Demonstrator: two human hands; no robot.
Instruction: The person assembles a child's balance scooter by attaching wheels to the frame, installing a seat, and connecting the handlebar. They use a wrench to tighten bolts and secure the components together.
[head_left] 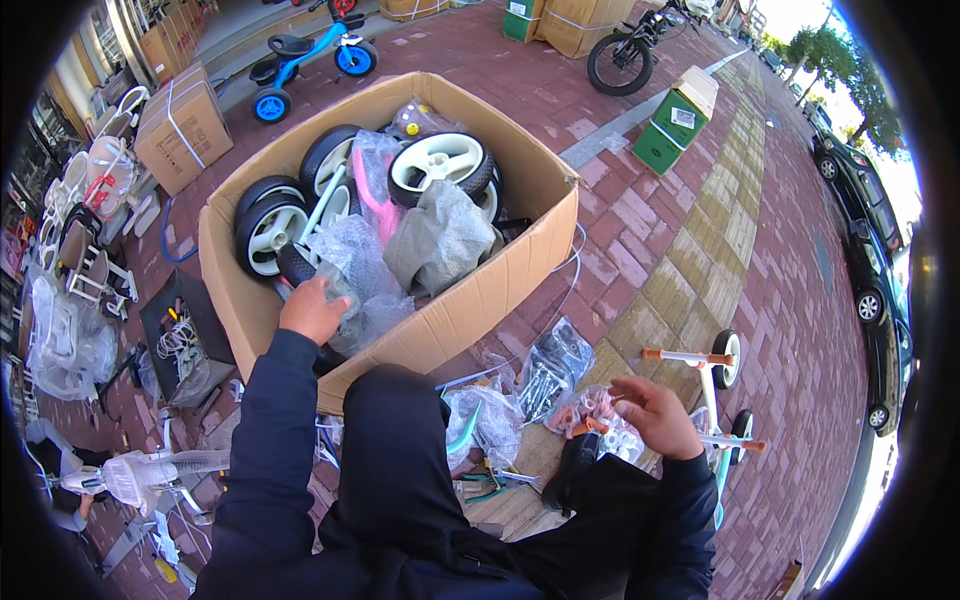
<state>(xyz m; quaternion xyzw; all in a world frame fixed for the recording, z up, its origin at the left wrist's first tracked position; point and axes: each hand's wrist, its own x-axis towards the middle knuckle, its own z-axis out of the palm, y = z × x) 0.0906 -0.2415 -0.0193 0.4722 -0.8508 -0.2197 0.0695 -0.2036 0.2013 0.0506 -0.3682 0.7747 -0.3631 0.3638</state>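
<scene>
A large open cardboard box (470, 305) stands on the brick pavement in front of me. It holds black-and-white wheels (440, 165), a pink frame part (375, 205) and several plastic-wrapped parts. My left hand (312, 310) reaches into the box's near left corner and closes on a clear plastic-wrapped part (345, 290). My right hand (655, 415) hovers with fingers apart over a clear bag of small pink and white pieces (600, 415) on the ground. A bag of metal bolts (550, 375) lies beside it.
A small white frame with orange-tipped bars and little black wheels (715, 385) lies at right. A blue tricycle (310, 60), sealed cartons (180, 125), a green box (675, 120) and a parked motorbike (630, 50) stand beyond. White parts crowd the left. Cars line the right edge.
</scene>
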